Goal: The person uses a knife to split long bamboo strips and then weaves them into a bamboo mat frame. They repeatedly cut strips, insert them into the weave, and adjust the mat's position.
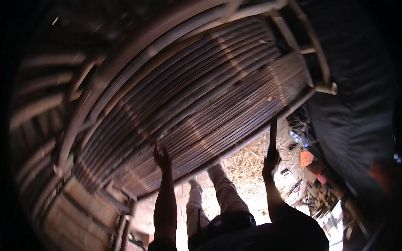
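Observation:
A wide slatted bench of bamboo or wood strips (pixel 234 108) stretches across the view in front of me. My left hand (pixel 162 158) is raised over its near part, fingers looking apart and nothing visible in them. Whether it touches the slats I cannot tell. Off the bench's near edge, my right hand (pixel 271 161) is closed round a dark, straight stick-like tool (pixel 273 136) that points up toward that edge. Shadow hides what kind of tool it is.
Curved wooden rails (pixel 138 50) frame the bench's far side. A dark cloth sheet (pixel 351 113) hangs at the right. Dry straw (pixel 247 165) lies on the sunlit ground, with wood scraps (pixel 318 196) and an orange object (pixel 306 158) nearby. Woven panels (pixel 83 209) stand lower left.

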`<state>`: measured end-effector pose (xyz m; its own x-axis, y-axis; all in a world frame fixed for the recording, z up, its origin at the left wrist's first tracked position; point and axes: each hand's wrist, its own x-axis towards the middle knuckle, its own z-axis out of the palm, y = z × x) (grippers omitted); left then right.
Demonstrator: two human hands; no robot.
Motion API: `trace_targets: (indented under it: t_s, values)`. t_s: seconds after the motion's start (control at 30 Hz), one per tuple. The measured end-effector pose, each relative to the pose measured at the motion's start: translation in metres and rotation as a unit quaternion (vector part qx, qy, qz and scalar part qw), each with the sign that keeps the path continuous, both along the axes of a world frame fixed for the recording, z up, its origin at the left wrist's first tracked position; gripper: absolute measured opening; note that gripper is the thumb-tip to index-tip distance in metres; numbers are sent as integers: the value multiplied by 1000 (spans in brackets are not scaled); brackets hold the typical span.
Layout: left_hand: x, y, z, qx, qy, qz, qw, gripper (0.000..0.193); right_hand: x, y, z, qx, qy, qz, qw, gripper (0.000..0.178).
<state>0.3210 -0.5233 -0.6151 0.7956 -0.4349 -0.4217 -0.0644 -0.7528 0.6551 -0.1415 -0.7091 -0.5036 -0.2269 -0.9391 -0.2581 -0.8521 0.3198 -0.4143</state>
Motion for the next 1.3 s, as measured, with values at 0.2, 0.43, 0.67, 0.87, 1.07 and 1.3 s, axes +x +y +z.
trace_targets:
  t_s: [0.2,0.43,0.67,0.87,1.07,1.3]
  values:
    - [72,23,33,-314,298,497,752,72,-100,231,97,289,151,106,939,41]
    - [113,90,-8,-192,100,260,941,45,-172,374,130,477,230,17,848,60]
    - [89,161,95,31,-372,99,923,66,-116,434,178,421,55,-110,898,57]
    - [159,195,414,395,-605,54,689,63,-84,478,184,412,-4,-41,910,50]
    - [119,205,641,-624,-392,-31,675,33,-100,533,121,276,-65,-145,948,63]
    - [26,247,707,-743,-1,-207,637,46,-123,502,147,137,-272,-172,937,47]
